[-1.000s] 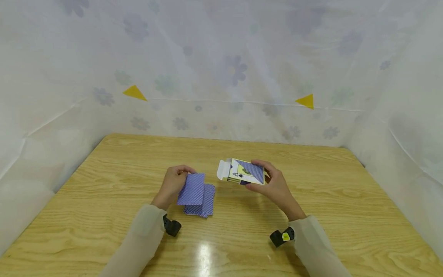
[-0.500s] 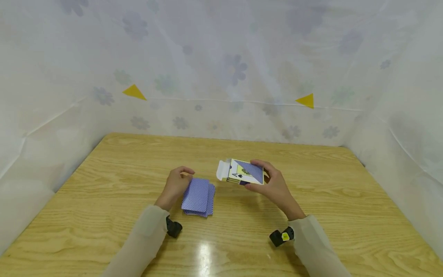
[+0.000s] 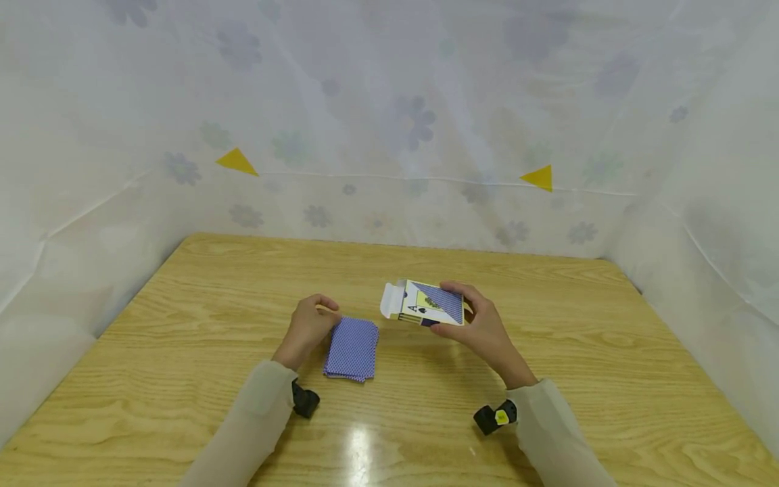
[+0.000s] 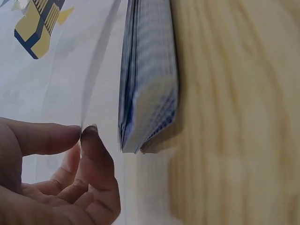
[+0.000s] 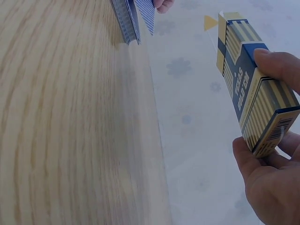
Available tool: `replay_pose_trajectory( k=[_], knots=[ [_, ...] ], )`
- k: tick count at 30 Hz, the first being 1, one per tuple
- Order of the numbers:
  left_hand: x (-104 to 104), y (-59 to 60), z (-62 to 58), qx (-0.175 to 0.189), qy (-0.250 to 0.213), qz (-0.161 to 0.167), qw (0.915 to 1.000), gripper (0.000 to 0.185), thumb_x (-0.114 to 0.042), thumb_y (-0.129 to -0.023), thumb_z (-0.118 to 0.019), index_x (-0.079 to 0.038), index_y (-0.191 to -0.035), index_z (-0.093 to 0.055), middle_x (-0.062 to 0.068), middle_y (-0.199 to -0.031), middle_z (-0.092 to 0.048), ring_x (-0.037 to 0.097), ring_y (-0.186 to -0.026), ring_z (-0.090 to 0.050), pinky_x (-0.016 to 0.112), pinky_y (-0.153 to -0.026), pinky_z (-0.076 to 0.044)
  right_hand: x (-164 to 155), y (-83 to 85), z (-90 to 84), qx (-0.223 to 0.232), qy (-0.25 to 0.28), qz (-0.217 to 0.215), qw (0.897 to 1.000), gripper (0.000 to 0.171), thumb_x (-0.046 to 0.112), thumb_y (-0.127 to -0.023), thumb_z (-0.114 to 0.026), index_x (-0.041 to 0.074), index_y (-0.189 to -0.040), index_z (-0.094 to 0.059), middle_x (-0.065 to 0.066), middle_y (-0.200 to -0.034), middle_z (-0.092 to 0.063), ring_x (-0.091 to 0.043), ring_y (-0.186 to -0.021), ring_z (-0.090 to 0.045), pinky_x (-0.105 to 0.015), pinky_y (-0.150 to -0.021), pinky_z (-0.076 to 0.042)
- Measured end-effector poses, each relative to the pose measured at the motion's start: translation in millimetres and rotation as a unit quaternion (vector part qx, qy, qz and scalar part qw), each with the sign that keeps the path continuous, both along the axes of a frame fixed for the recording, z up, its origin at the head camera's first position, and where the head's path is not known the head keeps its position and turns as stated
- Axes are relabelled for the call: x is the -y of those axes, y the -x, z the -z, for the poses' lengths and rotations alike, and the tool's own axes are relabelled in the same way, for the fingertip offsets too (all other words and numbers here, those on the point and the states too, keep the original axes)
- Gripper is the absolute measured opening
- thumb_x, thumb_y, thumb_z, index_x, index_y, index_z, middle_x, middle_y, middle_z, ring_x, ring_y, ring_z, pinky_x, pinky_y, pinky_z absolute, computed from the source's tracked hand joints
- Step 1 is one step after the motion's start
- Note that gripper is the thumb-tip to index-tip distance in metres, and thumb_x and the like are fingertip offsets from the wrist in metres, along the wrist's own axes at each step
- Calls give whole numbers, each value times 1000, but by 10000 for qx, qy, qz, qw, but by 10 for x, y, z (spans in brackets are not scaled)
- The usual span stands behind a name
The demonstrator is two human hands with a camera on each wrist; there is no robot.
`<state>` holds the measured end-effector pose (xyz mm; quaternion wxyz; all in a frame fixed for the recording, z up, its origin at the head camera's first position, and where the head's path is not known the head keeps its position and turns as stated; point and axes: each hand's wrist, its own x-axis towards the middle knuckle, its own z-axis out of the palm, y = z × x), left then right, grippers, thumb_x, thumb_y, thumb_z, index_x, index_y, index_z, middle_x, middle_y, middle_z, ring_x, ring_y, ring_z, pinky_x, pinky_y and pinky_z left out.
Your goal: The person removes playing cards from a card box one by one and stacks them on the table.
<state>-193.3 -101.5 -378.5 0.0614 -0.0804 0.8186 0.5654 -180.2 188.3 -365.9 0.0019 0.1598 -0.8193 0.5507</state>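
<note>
My left hand [image 3: 309, 329] pinches a blue-backed playing card [image 5: 146, 15] by its corner between thumb and fingertip. From the left wrist view the card is a thin edge-on sheet, apart from the deck of cards [image 4: 150, 61]. In the head view the card nearly covers the deck, which lies face down with slightly uneven edges. My right hand [image 3: 483, 331] grips a card box [image 3: 433, 302] above the table, thumb and fingers on opposite sides. The box shows an ace of spades picture, and its white flap stands open toward the left. Its inside is hidden.
A wooden table [image 3: 548, 352] with rounded far corners lies beneath both hands. White floral sheeting [image 3: 365, 101] hangs behind and on both sides, with two yellow triangles on the back. Black cameras [image 3: 306, 402] sit on both wrists.
The card in my left hand has moved right and down from the deck's upper left, until it nearly lines up with the deck. My right hand and the box have hardly moved.
</note>
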Motion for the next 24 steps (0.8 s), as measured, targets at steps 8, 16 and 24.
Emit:
replay_pose_trajectory(
  k=[8, 16, 24],
  knots=[
    [26, -42, -42, -30, 379, 5, 9993, 25, -4, -84, -54, 4, -108, -59, 15, -92, -66, 14, -67, -52, 23, -53, -39, 10, -6, -3, -5, 12, 5, 10000, 67, 11, -77, -79, 12, -137, -48, -9, -143, -42, -26, -121, -45, -43, -98, -44],
    [33, -75, -70, -321, 850, -27, 9959, 20, -10, -88, -51, 2, -100, -62, 15, -86, -68, 13, -59, -50, 23, -49, -37, 17, -6, 1, -59, 66, -41, 10000, 67, 10, -77, -79, 11, -137, -48, -9, -142, -42, -25, -119, -45, -31, -91, -47],
    [15, -91, -83, -743, 1591, -106, 9844, 20, -11, -88, -51, 1, -94, -66, 10, -71, -66, 11, -49, -46, 22, -42, -34, 24, 8, 23, -61, 150, -118, 9998, 68, 9, -77, -79, 10, -137, -47, -10, -142, -42, -26, -121, -45, -19, -88, -46]
  ],
)
